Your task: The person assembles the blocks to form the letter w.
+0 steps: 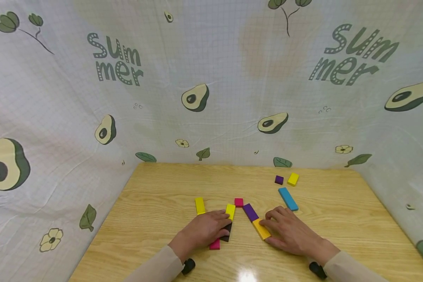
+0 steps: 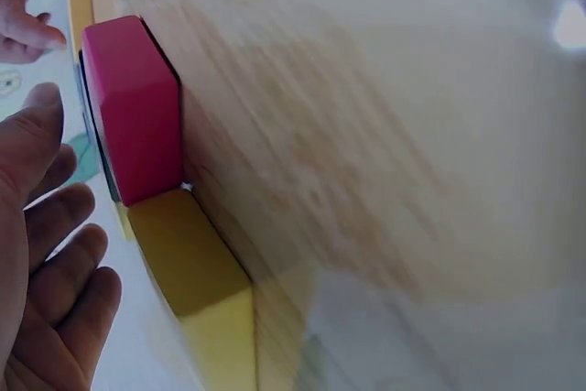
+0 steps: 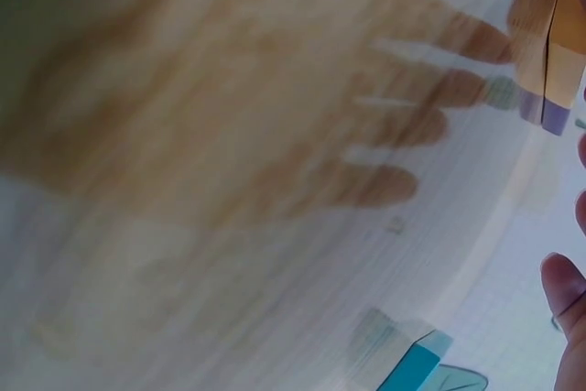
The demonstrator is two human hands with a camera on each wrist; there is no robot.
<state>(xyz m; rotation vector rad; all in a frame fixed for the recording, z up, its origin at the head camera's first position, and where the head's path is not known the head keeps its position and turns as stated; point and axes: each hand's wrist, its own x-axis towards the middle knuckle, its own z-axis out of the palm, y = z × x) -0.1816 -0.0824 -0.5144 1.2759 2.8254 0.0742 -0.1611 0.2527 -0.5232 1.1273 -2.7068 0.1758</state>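
Pressure best light, ends flush: left hand [image 1: 208, 226] relaxed over black block [image 1: 228, 227], right hand [image 1: 290, 232] unclenched, touching orange block [image 1: 260, 230].

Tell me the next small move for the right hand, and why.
I'd probably move the right hand from the orange rectangular block to the blue rectangular block. The orange one already meets the purple rectangular block end to end, while the blue one lies apart from them, just beyond the hand.
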